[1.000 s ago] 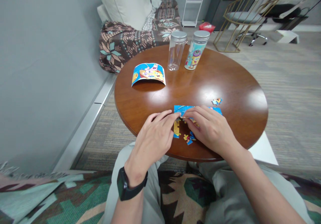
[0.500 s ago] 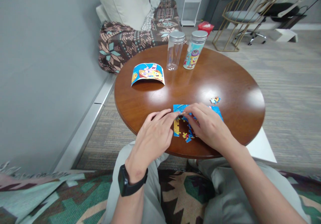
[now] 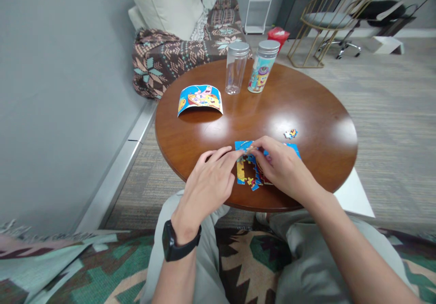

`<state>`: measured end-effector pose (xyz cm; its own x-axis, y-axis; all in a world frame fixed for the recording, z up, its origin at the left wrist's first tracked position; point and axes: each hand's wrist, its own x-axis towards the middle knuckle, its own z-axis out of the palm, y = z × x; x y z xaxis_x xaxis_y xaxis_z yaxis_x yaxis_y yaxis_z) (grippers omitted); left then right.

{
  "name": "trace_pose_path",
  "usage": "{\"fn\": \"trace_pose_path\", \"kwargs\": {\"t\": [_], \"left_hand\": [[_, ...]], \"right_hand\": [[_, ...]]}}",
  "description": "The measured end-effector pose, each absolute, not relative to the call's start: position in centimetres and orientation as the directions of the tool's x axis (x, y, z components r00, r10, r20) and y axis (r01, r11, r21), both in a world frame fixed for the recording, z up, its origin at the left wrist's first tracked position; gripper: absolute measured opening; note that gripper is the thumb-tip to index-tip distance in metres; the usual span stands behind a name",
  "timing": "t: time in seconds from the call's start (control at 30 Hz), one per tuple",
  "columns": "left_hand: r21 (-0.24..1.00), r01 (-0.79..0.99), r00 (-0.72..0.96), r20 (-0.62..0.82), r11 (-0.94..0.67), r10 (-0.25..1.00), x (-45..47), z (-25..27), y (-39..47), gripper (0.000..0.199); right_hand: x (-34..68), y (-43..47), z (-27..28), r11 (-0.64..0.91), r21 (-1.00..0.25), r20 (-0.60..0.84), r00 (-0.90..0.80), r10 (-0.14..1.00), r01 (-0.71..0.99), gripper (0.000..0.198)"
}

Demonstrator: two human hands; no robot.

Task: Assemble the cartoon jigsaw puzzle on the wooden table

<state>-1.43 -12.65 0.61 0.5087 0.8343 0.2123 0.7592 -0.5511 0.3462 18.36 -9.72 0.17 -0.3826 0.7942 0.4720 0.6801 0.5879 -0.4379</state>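
Where the left hand (image 3: pixel 207 181) lay: at the left edge of the puzzle (image 3: pixel 240 171) — palm down, fingers loosely spread, index fingertip just at the other hand's pinch; a dark watch (image 3: pixel 182 251) circled its wrist.
Right hand (image 3: pixel 286 167): thumb and forefinger pinched a small piece (image 3: pixel 251 149) over the puzzle's upper left; which way up it was could not be told.
Near edge: a yellow-and-red bit (image 3: pixel 252 184) stuck out askew toward the rim of the table (image 3: pixel 306 99); a low wrist might have nudged it off.
Gap: bare table showed inside the puzzle — a crooked push there could have sprung the neighbouring joints apart.
Far right part: largely hidden by the right hand, so a dragging palm might have shifted it unseen.
Loose piece (image 3: pixel 290 134): beyond the puzzle, apart from it; a careless sweep could have sent it sliding.
Card (image 3: pixel 200 98): stood arched, far left, well apart.
Jars: clear jar (image 3: pixel 236 70) and printed jar (image 3: pixel 261 71), lidded, upright, side by side.
Sofa (image 3: pixel 160 52): behind the table.
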Motion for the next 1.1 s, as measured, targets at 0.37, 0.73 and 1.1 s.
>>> {"fn": "trace_pose_path", "kwargs": {"t": [0.37, 0.73, 1.1], "left_hand": [[0.359, 0.760, 0.504, 0.200, -0.542, 0.840, -1.4, 0.7, -12.6, 0.051], [0.357, 0.753, 0.518, 0.197, -0.553, 0.832, -1.5, 0.8, -12.6, 0.052], [0.298, 0.748, 0.559, 0.198, -0.593, 0.805, -1.7, 0.3, -12.5, 0.048]], "right_hand": [[18.6, -8.8, 0.6, 0.666, -0.397, 0.492, -0.466, 0.735, 0.632, 0.019], [18.3, -9.4, 1.3, 0.642, -0.438, 0.592, -0.336, 0.733, 0.629, 0.015], [22.8, -7.7, 1.6, 0.420, -0.401, 0.578, -0.131, 0.806, 0.814, 0.016]]}}
